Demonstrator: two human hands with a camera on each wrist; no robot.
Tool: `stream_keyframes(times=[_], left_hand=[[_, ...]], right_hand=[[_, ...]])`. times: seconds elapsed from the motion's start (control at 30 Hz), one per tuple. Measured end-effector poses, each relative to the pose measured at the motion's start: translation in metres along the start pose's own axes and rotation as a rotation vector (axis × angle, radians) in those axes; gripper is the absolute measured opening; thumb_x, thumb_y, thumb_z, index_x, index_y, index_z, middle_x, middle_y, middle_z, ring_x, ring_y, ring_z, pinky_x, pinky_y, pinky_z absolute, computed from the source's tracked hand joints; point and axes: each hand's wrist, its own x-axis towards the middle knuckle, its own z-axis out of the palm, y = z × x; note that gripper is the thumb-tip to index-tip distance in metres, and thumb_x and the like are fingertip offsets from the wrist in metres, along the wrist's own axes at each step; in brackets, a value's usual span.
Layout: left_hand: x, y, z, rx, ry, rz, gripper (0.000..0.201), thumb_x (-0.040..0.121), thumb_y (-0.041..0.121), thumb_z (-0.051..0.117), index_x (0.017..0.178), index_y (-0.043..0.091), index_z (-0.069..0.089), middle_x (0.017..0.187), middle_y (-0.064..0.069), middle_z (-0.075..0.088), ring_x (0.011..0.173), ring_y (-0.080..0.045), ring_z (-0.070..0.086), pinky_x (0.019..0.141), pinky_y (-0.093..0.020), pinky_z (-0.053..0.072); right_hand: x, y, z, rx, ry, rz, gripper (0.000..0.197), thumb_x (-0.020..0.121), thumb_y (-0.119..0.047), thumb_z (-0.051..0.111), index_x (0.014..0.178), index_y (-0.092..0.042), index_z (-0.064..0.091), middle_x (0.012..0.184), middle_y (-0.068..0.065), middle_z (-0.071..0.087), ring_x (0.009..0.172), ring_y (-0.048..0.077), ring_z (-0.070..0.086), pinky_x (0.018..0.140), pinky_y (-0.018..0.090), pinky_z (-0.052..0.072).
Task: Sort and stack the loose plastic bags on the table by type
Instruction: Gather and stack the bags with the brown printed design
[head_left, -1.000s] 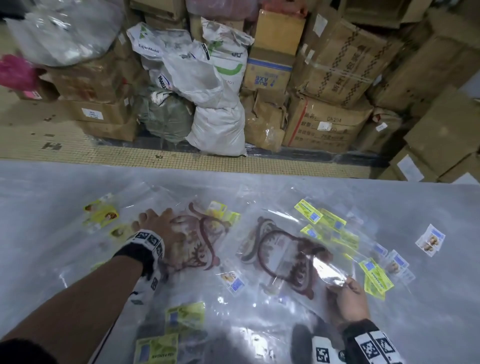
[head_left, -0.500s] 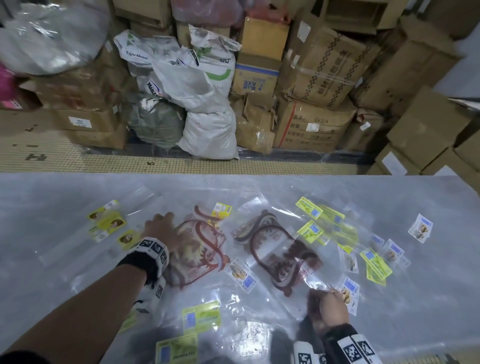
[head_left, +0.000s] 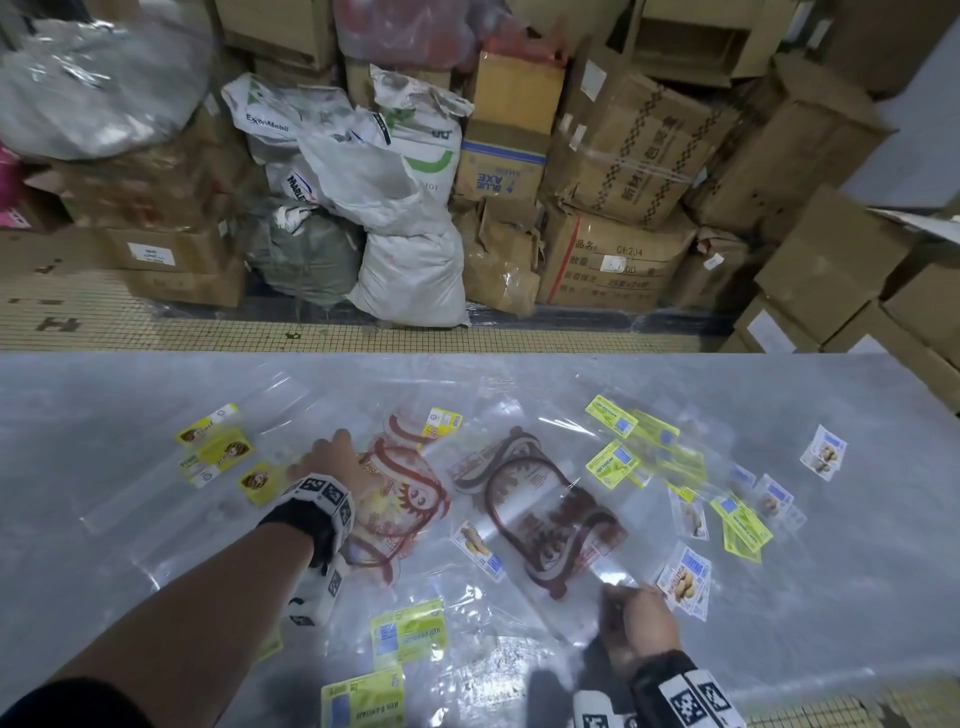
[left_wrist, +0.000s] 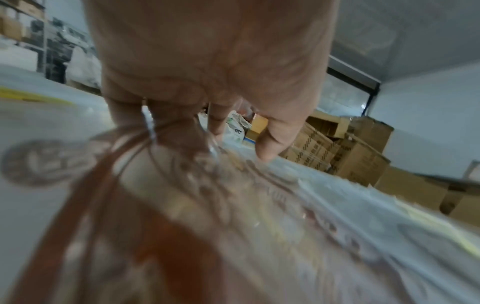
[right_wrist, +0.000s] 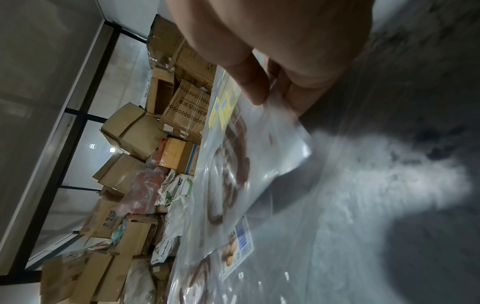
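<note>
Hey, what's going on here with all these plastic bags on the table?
A person is sorting loose clear bags spread over a table. Their left hand rests on the bag with the red print; the left wrist view shows fingers on it. Their right hand pinches the near corner of the bag with the dark brown print. Yellow-labelled bags and white-labelled bags lie scattered around, not yet stacked.

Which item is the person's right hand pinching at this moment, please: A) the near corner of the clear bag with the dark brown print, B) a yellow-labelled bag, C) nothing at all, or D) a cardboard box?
A: the right hand has its fingers pinched on the near corner of the clear bag with the dark brown print, as the right wrist view shows.
</note>
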Motion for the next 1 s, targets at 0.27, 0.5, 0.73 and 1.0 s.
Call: stream_keyframes(times=[0.27, 0.5, 0.73, 1.0], left_hand=[[-0.002, -0.001, -0.03, -0.096, -0.087, 0.079, 0.005, 0.081, 0.009, 0.063, 0.081, 0.005, 0.059, 0.086, -0.006, 0.063, 0.084, -0.028, 0.061, 0.067, -0.03, 0.048], [0.008, -0.016, -0.063, -0.418, 0.135, 0.216, 0.019, 0.082, 0.001, 0.062, 0.069, 0.014, 0.065, 0.068, -0.001, 0.06, 0.072, -0.029, 0.059, 0.072, -0.035, 0.047], [-0.005, -0.023, -0.083, -1.057, 0.211, 0.042, 0.015, 0.083, 0.003, 0.06, 0.077, 0.017, 0.055, 0.071, -0.012, 0.063, 0.06, -0.027, 0.058, 0.065, -0.04, 0.049], [-0.061, 0.026, -0.026, -1.32, -0.123, 0.049, 0.013, 0.091, 0.003, 0.06, 0.087, 0.015, 0.062, 0.113, -0.026, 0.066, 0.071, -0.02, 0.064, 0.076, -0.04, 0.058]], right_hand=[[0.0, 0.001, 0.005, 0.109, 0.018, 0.111, 0.015, 0.076, 0.006, 0.059, 0.087, -0.004, 0.055, 0.072, 0.01, 0.053, 0.061, 0.022, 0.05, 0.04, 0.025, 0.047], [-0.007, -0.012, 0.015, 0.164, -0.052, 0.115, 0.018, 0.091, 0.008, 0.048, 0.077, -0.004, 0.051, 0.055, 0.004, 0.054, 0.043, 0.013, 0.054, 0.039, 0.019, 0.045], [-0.015, -0.012, 0.036, 0.27, -0.117, 0.221, 0.018, 0.074, 0.015, 0.052, 0.081, -0.002, 0.056, 0.046, 0.009, 0.052, 0.038, 0.019, 0.046, 0.043, 0.025, 0.038], [-0.028, -0.011, 0.049, 0.341, -0.221, 0.328, 0.025, 0.083, 0.009, 0.051, 0.076, -0.015, 0.046, 0.053, 0.004, 0.04, 0.042, 0.018, 0.038, 0.041, 0.023, 0.032]])
